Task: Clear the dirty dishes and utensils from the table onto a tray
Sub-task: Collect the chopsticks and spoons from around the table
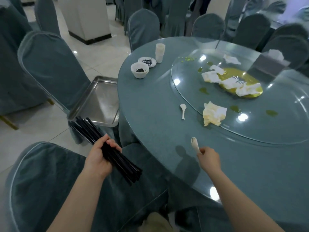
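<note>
Left hand (98,158): fingers curled round black chopsticks (107,149), beside the table (150,114).
Right hand (209,159): gripped white spoons (195,144) above table edge.
Tray (98,101): on chair, left of table.
Spoon (183,110): lay loose on table.

no readable text, no labels, no brands, no numbers

Bare table (150,104) around the lone spoon (183,111) (crumpled napkin (214,113) near its right).
</note>
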A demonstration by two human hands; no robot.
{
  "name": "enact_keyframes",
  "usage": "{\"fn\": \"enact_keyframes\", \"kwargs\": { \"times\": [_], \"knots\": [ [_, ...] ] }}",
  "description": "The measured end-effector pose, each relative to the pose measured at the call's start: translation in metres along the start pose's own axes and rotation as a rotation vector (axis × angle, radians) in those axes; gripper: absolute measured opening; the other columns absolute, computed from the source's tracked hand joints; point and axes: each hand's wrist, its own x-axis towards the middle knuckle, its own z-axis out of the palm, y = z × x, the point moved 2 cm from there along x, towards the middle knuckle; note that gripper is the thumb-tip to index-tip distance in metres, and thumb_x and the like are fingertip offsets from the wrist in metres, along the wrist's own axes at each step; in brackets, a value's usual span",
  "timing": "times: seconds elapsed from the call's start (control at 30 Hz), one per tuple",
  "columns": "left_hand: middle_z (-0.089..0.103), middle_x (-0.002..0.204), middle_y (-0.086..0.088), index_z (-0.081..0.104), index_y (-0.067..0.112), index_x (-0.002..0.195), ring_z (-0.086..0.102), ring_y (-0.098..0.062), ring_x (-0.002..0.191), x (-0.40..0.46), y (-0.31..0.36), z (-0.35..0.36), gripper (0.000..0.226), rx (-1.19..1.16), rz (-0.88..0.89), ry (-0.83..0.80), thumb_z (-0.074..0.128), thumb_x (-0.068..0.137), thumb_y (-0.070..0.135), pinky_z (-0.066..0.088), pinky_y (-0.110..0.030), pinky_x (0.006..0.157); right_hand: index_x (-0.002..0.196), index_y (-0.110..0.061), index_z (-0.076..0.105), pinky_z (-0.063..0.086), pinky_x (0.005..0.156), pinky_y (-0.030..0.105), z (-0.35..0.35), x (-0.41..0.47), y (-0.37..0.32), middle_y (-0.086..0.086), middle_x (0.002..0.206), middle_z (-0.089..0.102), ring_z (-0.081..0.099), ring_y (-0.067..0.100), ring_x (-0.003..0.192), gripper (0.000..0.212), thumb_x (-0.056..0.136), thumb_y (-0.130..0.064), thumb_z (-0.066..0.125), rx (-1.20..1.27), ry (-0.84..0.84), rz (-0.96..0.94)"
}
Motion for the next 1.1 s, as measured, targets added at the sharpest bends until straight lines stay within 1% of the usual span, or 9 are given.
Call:
{"fn": "enact_keyframes", "kwargs": {
  "times": [0.13,0.23,0.43,0.57,0.7,0.83,0.87,1.0,1.1],
  "knots": [
    [0.046,0.056,0.011,0.047,0.02,0.073,0.048,-0.002,0.047,0.026,0.01,0.02,0.021,-0.054,0.01,0.013,0.049,0.094,0.023,0.047,-0.017,0.052,0.105,-0.001,0.057,0.037,0.066,0.031,0.001,0.053,-0.028,0.018,0.102,0.062,0.057,0.036,0.091,0.017,0.093,-0.008,0.047,-0.031,-0.04,-0.02],
    [0.046,0.055,0.011,0.047,0.02,0.072,0.047,-0.002,0.047,0.046,0.014,0.038,0.023,-0.08,0.051,0.044,0.047,0.095,0.024,0.046,-0.016,0.051,0.113,0.003,0.05,0.038,0.069,0.033,0.001,0.096,-0.049,0.022,0.111,0.058,0.056,0.038,0.1,0.024,0.09,-0.002,0.045,-0.047,-0.084,-0.017],
    [0.047,0.055,0.01,0.048,0.019,0.073,0.047,-0.004,0.046,0.081,0.021,0.067,0.013,-0.054,0.175,0.135,0.055,0.084,0.018,0.047,-0.015,0.05,0.109,0.003,0.049,0.037,0.072,0.032,0.002,0.166,-0.083,0.023,0.112,0.058,0.056,0.038,0.101,0.022,0.091,-0.009,0.046,-0.02,-0.118,-0.046],
    [0.047,0.052,0.009,0.046,0.018,0.075,0.047,-0.004,0.044,0.099,0.018,0.076,0.021,-0.043,0.231,0.183,0.047,0.095,0.02,0.046,-0.015,0.049,0.113,0.001,0.052,0.043,0.077,0.035,0.006,0.2,-0.101,0.02,0.111,0.061,0.058,0.035,0.097,0.034,0.096,-0.027,0.045,0.03,-0.109,-0.087],
    [0.046,0.054,0.009,0.046,0.018,0.074,0.047,-0.005,0.045,0.108,0.014,0.078,0.021,-0.062,0.215,0.18,0.046,0.095,0.02,0.047,-0.017,0.049,0.121,0.005,0.045,0.045,0.082,0.038,0.016,0.225,-0.12,0.023,0.12,0.057,0.056,0.039,0.108,0.04,0.095,-0.023,0.052,0.024,-0.124,-0.047],
    [0.047,0.057,0.008,0.049,0.017,0.076,0.048,-0.005,0.047,0.112,0.011,0.074,0.018,-0.079,0.207,0.201,0.049,0.094,0.019,0.048,-0.018,0.05,0.126,0.002,0.037,0.044,0.065,0.034,0.024,0.238,-0.134,0.023,0.126,0.052,0.055,0.041,0.11,0.042,0.095,-0.023,0.053,0.057,-0.115,0.035],
    [0.047,0.058,0.008,0.049,0.018,0.078,0.048,-0.005,0.047,0.113,0.011,0.072,0.016,-0.069,0.216,0.218,0.05,0.094,0.019,0.048,-0.019,0.051,0.126,0.002,0.037,0.042,0.066,0.033,0.025,0.24,-0.136,0.022,0.126,0.052,0.055,0.041,0.11,0.042,0.095,-0.023,0.052,0.053,-0.116,0.044],
    [0.047,0.058,0.008,0.05,0.018,0.077,0.048,-0.005,0.048,0.112,0.009,0.067,0.017,-0.053,0.223,0.26,0.051,0.094,0.02,0.049,-0.021,0.051,0.125,0.003,0.039,0.045,0.086,0.043,0.031,0.242,-0.14,0.023,0.126,0.05,0.053,0.04,0.112,0.034,0.096,-0.012,0.045,-0.037,-0.108,-0.01],
    [0.048,0.059,0.008,0.051,0.017,0.078,0.049,-0.006,0.048,0.11,0.009,0.065,0.015,-0.07,0.216,0.268,0.053,0.093,0.02,0.05,-0.021,0.053,0.123,0.003,0.041,0.045,0.087,0.041,0.035,0.238,-0.14,0.022,0.126,0.052,0.054,0.039,0.112,0.029,0.096,-0.007,0.039,-0.123,-0.113,-0.098]
  ]
}}
